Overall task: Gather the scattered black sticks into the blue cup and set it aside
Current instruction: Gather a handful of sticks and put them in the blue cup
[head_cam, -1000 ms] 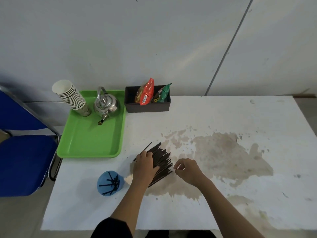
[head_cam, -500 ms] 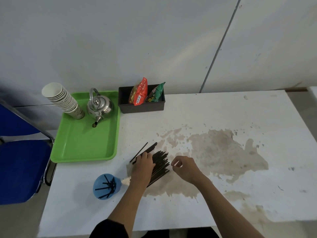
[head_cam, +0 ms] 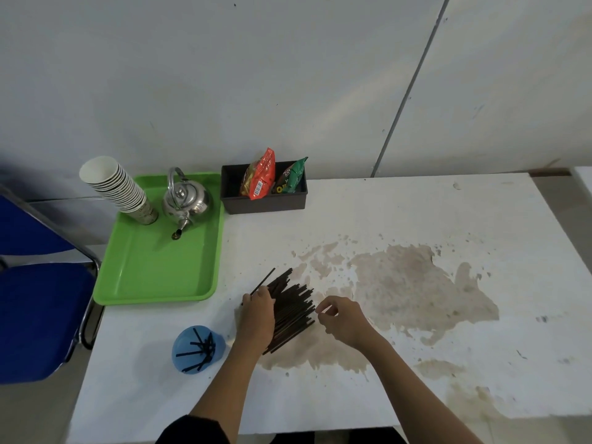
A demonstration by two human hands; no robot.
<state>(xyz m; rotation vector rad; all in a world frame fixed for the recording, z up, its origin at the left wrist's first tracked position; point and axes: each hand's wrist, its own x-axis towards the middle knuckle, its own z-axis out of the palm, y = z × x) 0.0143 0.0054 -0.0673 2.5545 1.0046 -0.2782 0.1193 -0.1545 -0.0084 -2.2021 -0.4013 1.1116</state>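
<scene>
Little has shifted since a second ago: the left hand point(head_cam: 258, 318) is still laid flat, fingers extended, on the pile of black sticks point(head_cam: 293, 310) at lower centre. The right hand point(head_cam: 344, 320) is held just beside it, fingertips pinched, nothing visibly gripped. A few sticks are held in the blue cup point(head_cam: 196, 350), lower left.

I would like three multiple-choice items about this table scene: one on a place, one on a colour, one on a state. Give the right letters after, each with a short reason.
1. Where does the metal kettle stand?
A. on the green tray
B. in the black box
C. on the blue chair

2. What colour is the cup that already holds some sticks?
A. white
B. blue
C. green

3. What is the left hand doing?
A. lifting the cup
B. holding the kettle handle
C. resting flat on the pile of black sticks

Answers:
1. A, the kettle sits at the far end of the tray, beside the stack of paper cups.
2. B, the cup near the table's front edge is blue, with black sticks inside.
3. C, the palm lies over the near-left part of the pile, while the right hand is at the pile's right edge with curled fingers.
</scene>
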